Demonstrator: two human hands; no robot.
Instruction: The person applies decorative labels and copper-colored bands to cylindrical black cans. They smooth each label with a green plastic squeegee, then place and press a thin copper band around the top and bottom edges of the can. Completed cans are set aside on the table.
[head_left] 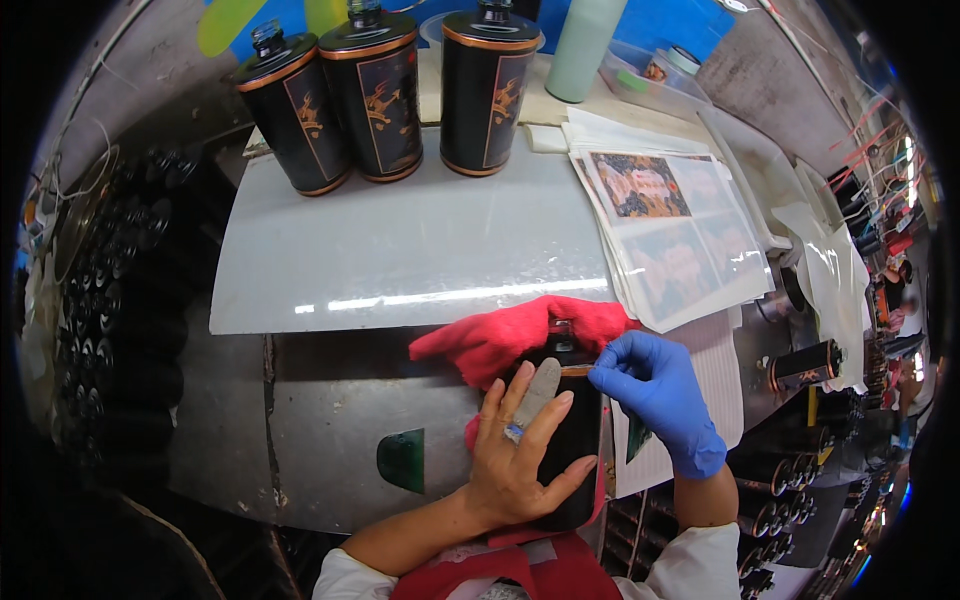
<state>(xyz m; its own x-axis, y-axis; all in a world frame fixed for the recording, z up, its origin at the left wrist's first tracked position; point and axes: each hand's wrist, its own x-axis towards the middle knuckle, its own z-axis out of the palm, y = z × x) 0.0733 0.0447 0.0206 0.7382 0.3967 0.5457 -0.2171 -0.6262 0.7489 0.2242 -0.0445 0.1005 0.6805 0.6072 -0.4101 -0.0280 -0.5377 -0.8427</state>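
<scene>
A black bottle point(577, 430) with a copper-coloured rim rests in front of me, its neck pointing away, against a bunched red cloth point(490, 345). My left hand point(515, 450) lies on it with bare fingers spread; one finger wears a grey finger cot, and a ring shows. In a blue glove, my right hand point(655, 395) pinches its fingertips together at the bottle's right shoulder. Whatever is between those fingertips is too small to make out. Just below the glove shows a dark green piece point(636, 435); whether the hand holds it is unclear. A similar green piece point(401, 460) lies left on the metal table.
Three decorated black bottles point(380, 105) stand at the back of a grey board point(400, 240). Printed sheets point(690, 235) lie to the right, near a pale green bottle point(585, 50) and a clear tub point(655, 75). Many black bottles point(110, 330) fill the left side; more stand lower right.
</scene>
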